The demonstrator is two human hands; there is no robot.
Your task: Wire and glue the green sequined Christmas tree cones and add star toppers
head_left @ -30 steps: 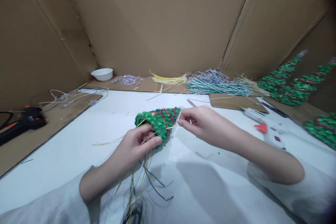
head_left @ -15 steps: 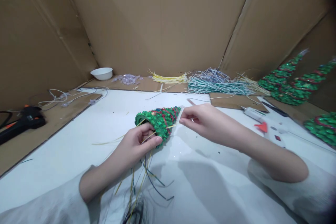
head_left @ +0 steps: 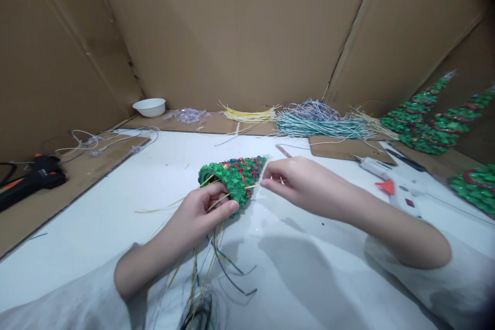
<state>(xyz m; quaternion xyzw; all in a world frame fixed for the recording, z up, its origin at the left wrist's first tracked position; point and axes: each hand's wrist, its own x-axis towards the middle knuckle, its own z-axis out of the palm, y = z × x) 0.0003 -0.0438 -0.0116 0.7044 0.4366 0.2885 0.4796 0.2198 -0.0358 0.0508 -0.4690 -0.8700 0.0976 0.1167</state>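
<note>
A green beaded cone shaped like a small Christmas tree (head_left: 237,180), wound with red garland, lies on its side with its tip to the right. My left hand (head_left: 211,203) grips its open base, fingers inside the rim and thumb outside. Yellow and dark green wires (head_left: 216,252) trail out of the base toward me. At the tree's right side, my right hand (head_left: 288,180) pinches the end of a thin yellow wire (head_left: 253,186) that sticks out through the wall of the cone.
A black glue gun (head_left: 33,180) lies far left, a white one (head_left: 386,180) at right. Along the back are a white bowl (head_left: 150,108), clear beads (head_left: 188,115), yellow wires (head_left: 249,115) and green wires (head_left: 323,127). Finished-looking trees (head_left: 429,118) stand at right. Cardboard walls (head_left: 232,26) enclose the table.
My right hand has shifted slightly left and down, nearer the cone's wall along the yellow wire. My left hand and the tree have stayed nearly still.
</note>
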